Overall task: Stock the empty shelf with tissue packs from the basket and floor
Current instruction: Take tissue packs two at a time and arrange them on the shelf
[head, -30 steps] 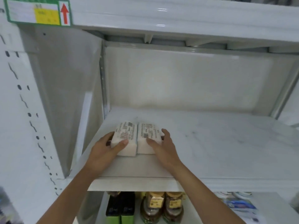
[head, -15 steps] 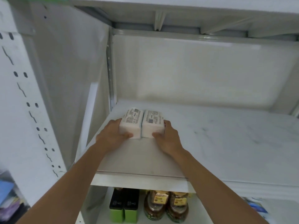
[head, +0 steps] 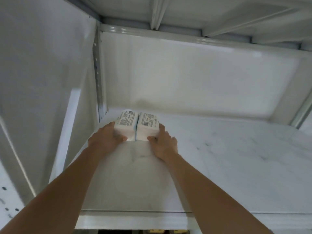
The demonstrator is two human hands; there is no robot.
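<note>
Two white tissue packs with printed barcode labels lie side by side at the back left corner of the white shelf [head: 219, 166]. My left hand [head: 105, 141] is wrapped around the left tissue pack [head: 125, 123], thumb on its near face. The right tissue pack [head: 147, 124] is gripped by my right hand [head: 164, 145] along its right side. The packs touch each other and rest on the shelf board, close to the back wall. Basket and floor are out of view.
The left side panel [head: 50, 81] stands just beside the packs, and the back wall [head: 202, 81] is right behind them. An upper shelf's underside [head: 185, 12] hangs overhead. The shelf's front lip [head: 135, 220] crosses the bottom, with dim items below it.
Both hands have pushed the two packs together from near the shelf's front edge deep toward the back left corner. The view has tilted up, so the lower shelf's bottles have dropped out of sight.
</note>
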